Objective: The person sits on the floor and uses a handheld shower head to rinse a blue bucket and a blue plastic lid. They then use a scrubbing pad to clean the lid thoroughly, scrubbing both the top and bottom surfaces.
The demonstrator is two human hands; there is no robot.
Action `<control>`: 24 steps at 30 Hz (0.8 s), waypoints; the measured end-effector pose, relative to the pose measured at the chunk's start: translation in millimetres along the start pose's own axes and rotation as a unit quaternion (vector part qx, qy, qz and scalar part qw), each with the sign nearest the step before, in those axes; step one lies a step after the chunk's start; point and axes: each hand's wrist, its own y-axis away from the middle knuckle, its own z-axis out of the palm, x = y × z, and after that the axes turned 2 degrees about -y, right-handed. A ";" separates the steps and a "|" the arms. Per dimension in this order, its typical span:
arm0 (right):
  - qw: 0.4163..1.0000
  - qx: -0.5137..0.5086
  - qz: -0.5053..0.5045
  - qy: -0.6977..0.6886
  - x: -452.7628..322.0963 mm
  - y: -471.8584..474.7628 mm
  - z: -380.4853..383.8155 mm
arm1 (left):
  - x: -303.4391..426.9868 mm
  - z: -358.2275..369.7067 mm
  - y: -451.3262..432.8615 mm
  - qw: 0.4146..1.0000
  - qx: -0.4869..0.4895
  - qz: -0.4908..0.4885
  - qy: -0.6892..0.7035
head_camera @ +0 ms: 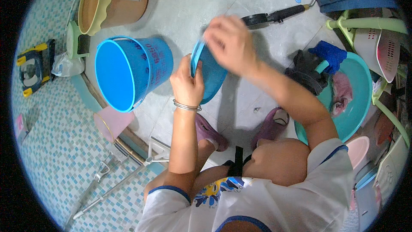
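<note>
My left hand (189,83), with metal bangles at the wrist, grips the near rim of a blue plastic basin (210,82), thumb on one side and fingers on the other. The basin is tipped on edge above the wet floor. My right hand (232,45) is motion-blurred at the basin's upper rim, fingers curled; whether it holds something is unclear. Just beyond the right hand lies a black shower head (256,20) with its handle and metal hose. To the left, a blue plastic bucket (157,58) with printed writing tilts towards me in this view.
At right, a teal basin (359,103) holds a pink cloth (342,90); dark cloths (307,74) and a blue cloth (327,56) hang over its rim. Brown bins (125,6) stand upper left. A pink bin (117,119) and a metal-poled mop (109,193) are lower left.
</note>
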 end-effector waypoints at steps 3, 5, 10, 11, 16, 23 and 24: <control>0.996 -0.033 -0.083 -0.007 -41.0 14.3 -1.5 | -4.1 2.9 0.0 0.999 0.021 0.021 0.033; 0.999 -0.019 -0.036 -0.029 -20.6 4.9 -0.4 | -8.0 2.4 -2.3 0.999 0.021 0.039 0.005; 1.000 -0.002 0.021 0.016 -4.7 2.1 -4.3 | 8.1 2.4 -3.2 1.000 0.015 0.005 -0.004; 1.000 -0.008 -0.005 -0.014 -22.0 5.6 -4.1 | 8.5 3.6 -1.2 0.999 0.029 0.012 -0.005; 0.999 0.007 0.051 -0.009 12.8 -1.3 -3.9 | 9.3 2.2 -2.7 1.000 0.022 -0.009 -0.004; 0.998 -0.054 -0.030 -0.032 -34.2 11.7 -8.8 | 0.9 4.1 5.5 1.000 0.025 0.003 0.001; 0.999 -0.030 -0.006 -0.031 -22.8 9.6 -5.8 | 2.3 2.4 2.2 1.000 0.014 0.005 -0.007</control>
